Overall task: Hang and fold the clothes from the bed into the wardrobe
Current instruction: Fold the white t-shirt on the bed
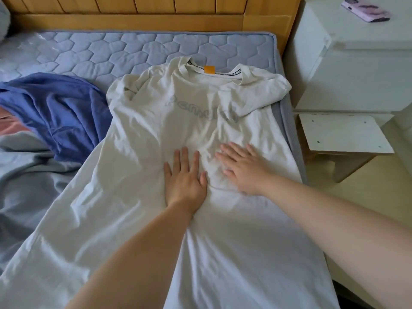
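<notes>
A T-shirt (pixel 156 121) lies on the bed (pixel 111 47), another garment (pixel 62 108) left of it; rightward, a nightstand (pixel 356 63) bears a phone (pixel 365 10).

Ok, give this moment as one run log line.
white T-shirt: spread on bed | left hand: flat on shirt | right hand: flat on shirt | blue garment: crumpled left of shirt

One bed (pixel 89 52) stood there, and on it I counted one white T-shirt (pixel 178 103), one blue garment (pixel 62 108), one grey-blue blanket (pixel 26 175) and one bit of pink cloth (pixel 9 126) at the edge. Two hands showed, one left hand (pixel 184 177) and one right hand (pixel 243 168). Beside the bed were one white cabinet (pixel 356 70), one phone (pixel 365 11) and one low stool (pixel 343 134).
</notes>
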The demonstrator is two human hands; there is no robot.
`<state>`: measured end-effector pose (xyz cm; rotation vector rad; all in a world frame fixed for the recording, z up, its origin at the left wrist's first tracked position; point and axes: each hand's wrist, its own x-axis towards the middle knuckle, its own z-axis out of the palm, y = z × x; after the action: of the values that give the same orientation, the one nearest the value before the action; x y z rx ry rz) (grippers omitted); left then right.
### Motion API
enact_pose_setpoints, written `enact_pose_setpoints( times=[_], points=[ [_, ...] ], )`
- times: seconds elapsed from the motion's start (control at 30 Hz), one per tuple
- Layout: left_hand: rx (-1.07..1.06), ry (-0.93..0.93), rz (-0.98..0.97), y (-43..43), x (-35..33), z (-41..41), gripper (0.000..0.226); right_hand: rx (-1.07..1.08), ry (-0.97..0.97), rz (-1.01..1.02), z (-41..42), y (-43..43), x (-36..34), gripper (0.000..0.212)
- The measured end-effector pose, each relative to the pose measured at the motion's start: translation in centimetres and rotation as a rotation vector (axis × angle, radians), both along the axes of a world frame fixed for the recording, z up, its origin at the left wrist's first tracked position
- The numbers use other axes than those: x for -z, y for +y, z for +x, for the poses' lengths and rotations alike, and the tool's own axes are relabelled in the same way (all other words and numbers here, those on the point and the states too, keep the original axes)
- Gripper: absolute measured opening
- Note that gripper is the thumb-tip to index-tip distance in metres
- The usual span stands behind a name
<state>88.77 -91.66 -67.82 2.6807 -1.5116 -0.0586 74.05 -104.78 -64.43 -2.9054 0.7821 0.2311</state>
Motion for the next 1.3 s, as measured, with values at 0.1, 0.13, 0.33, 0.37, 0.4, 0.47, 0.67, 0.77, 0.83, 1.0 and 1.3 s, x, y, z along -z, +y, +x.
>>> enact_pose_setpoints(
  times=[0.1,0.13,0.33,0.37,0.4,0.47,0.67,0.77,0.83,1.0,1.3],
  points=[
    [0.005,0.01,0.015,-0.1,0.2,0.1,0.065,0.339,0.034,-0.014,-0.7,-4.5,0.4,0.058],
    [0.011,0.011,0.021,-0.2,0.2,0.2,0.065,0.476,0.042,-0.037,-1.1,-5.6,0.4,0.059],
    [0.161,-0.046,0.053,-2.6,-0.6,1.0,0.069,0.606,0.048,0.028,-0.4,-7.2,1.2,0.06],
    [0.166,-0.016,0.042,-4.0,-0.8,1.0,0.069,0.6,0.042,0.04,-0.6,-7.5,1.3,0.06],
    [0.161,0.021,0.029,-5.7,-0.9,0.8,0.069,0.601,0.031,0.047,-0.7,-7.8,1.3,0.061],
    [0.136,0.081,0.011,-9.0,-1.1,-0.1,0.069,0.603,0.011,0.042,-0.7,-8.3,1.4,0.061],
    [0.277,0.014,-0.043,-12.9,-0.2,-0.5,0.071,0.773,-0.388,0.088,1.2,-10.8,0.2,0.045],
    [0.379,-0.012,-0.072,-13.6,-0.3,-0.3,0.074,1.143,-0.777,0.428,2.4,-15.0,-1.8,0.051],
    [0.409,-0.025,-0.089,-13.9,-0.3,-0.3,0.074,1.248,-0.821,0.544,2.7,-17.8,-2.8,0.057],
    [0.425,0.01,-0.152,-13.9,-0.2,0.0,0.073,1.131,-0.909,0.138,1.9,-22.7,-5.4,0.031],
    [0.417,0.041,-0.126,-14.2,-0.2,0.2,0.071,0.522,-0.822,-0.212,1.1,-17.4,-3.2,0.045]
  ],
)
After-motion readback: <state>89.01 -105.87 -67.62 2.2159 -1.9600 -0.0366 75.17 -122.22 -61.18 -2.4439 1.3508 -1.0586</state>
